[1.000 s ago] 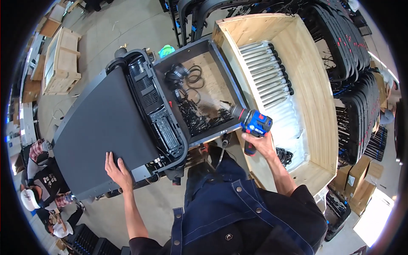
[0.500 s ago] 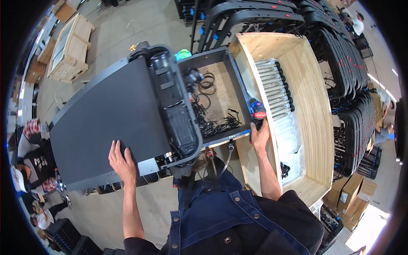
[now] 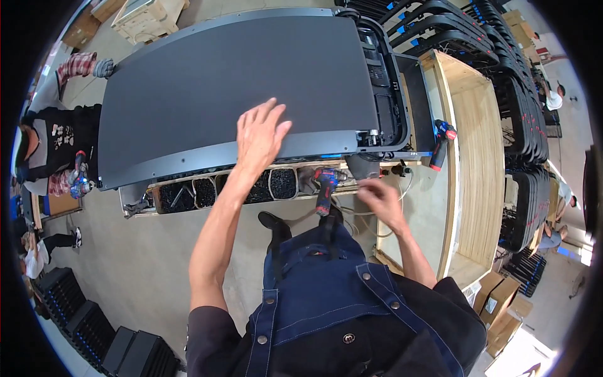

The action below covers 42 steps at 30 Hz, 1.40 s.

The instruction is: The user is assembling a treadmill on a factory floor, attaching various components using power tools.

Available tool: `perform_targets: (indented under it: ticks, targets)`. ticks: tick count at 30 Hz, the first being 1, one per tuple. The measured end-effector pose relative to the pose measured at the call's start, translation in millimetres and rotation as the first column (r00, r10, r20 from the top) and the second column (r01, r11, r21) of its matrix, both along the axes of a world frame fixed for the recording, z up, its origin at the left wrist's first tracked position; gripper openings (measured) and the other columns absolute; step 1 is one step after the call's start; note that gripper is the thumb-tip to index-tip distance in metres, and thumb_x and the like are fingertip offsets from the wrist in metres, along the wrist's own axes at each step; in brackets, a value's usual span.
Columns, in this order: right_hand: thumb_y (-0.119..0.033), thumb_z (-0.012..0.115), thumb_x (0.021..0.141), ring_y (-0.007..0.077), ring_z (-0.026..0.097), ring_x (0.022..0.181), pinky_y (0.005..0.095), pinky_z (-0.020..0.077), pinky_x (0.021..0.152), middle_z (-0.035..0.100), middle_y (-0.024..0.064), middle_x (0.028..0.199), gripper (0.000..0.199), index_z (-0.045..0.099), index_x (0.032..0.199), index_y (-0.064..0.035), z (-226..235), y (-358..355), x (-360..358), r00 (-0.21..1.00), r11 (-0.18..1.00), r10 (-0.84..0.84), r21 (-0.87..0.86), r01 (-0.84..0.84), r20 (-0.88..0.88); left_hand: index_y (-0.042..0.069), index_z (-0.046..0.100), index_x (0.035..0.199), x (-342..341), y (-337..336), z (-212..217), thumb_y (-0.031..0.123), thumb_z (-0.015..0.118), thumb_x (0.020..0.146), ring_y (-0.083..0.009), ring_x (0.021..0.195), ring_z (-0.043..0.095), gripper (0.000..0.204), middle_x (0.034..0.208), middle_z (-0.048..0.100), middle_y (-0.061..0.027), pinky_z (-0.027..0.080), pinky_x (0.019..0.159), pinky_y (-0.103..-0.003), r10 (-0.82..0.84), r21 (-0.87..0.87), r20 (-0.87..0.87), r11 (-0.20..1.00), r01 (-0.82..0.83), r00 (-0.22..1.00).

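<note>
Left hand point(image 3: 257, 139) spread, holding nothing, at the treadmill deck point(image 3: 188, 88), upper centre. Right hand point(image 3: 384, 204) blurry, half-curled, can't tell if empty, near the cordless drill point(image 3: 325, 188) mid-frame. Guessing tool pickup; next calls for gripping it.

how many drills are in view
3: one drill left of the wearer's right hand, another by the crate, a third beside the co-worker. More may be hidden.
</note>
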State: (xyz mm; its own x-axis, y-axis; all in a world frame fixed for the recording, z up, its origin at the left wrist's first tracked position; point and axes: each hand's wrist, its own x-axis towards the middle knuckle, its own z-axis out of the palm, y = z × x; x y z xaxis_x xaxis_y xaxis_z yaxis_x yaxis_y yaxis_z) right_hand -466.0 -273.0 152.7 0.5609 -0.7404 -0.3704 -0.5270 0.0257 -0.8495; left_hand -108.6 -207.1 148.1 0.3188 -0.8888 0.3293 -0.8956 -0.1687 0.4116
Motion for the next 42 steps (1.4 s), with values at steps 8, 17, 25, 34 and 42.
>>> perform_targets:
  ticks: [8, 17, 25, 34, 42]
  targets:
    - [-0.023, 0.061, 0.091, 0.0406, 0.069, 0.098, 0.0474, 0.0547, 0.084, 0.072, 0.021, 0.102, 0.024, 0.072, 0.108, -0.0093, -153.8, 0.3, 140.0, 0.879, 0.886, 0.218, -0.292, -0.361, -0.424, 0.011, 0.061, 0.136, 100.6, 73.5, -1.1, 0.035, 0.057, 0.101, -0.0309, 0.13, 0.051, 0.042, 0.145, 0.057, -0.0087, 0.037, 0.111, -0.046, 0.098, 0.05, 0.05, 0.994, -0.101, 0.994]
    - [-0.025, 0.06, 0.097, 0.0369, 0.071, 0.101, 0.0478, 0.0589, 0.08, 0.073, 0.0166, 0.113, 0.029, 0.068, 0.118, -0.0078, -249.5, -80.6, 236.3, 0.837, 0.868, 0.33, -0.208, -0.451, -0.437, 0.009, 0.067, 0.127, 121.2, 94.4, -10.3, 0.024, 0.069, 0.092, -0.0298, 0.125, 0.055, 0.038, 0.139, 0.061, -0.0104, 0.041, 0.105, -0.044, 0.132, 0.024, 0.038, 0.991, -0.133, 0.991]
    - [-0.024, 0.06, 0.097, 0.0363, 0.071, 0.102, 0.0472, 0.0592, 0.081, 0.073, 0.0166, 0.114, 0.028, 0.068, 0.119, -0.0072, -255.0, -117.0, 243.4, 0.874, 0.896, 0.442, 0.05, -0.442, -0.201, 0.007, 0.068, 0.121, 132.4, 82.1, 6.8, 0.012, 0.074, 0.086, -0.0292, 0.118, 0.06, 0.035, 0.133, 0.064, -0.0082, 0.047, 0.099, -0.042, 0.156, -0.022, -0.034, 0.987, -0.157, 0.987]
    - [-0.023, 0.059, 0.098, 0.0356, 0.071, 0.103, 0.0466, 0.0596, 0.081, 0.072, 0.0166, 0.115, 0.028, 0.067, 0.12, -0.0065, -262.8, -200.1, 205.6, 0.921, 0.883, 0.389, 0.278, -0.378, 0.016, 0.006, 0.069, 0.118, 135.1, 81.1, 1.6, 0.008, 0.073, 0.084, -0.0305, 0.116, 0.061, 0.034, 0.131, 0.066, -0.009, 0.046, 0.099, -0.042, 0.193, -0.016, -0.082, 0.981, -0.195, 0.978]
    - [-0.023, 0.059, 0.099, 0.035, 0.071, 0.104, 0.046, 0.0599, 0.082, 0.072, 0.0166, 0.116, 0.028, 0.067, 0.12, -0.006, -283.6, -280.0, 154.6, 0.997, 0.843, 0.023, 0.535, -0.056, 0.069, 0.004, 0.07, 0.115, 134.0, 55.0, -1.6, 0.006, 0.07, 0.085, -0.0301, 0.117, 0.062, 0.03, 0.128, 0.067, -0.013, 0.045, 0.101, -0.042, 0.157, 0.03, -0.038, 0.987, -0.156, 0.987]
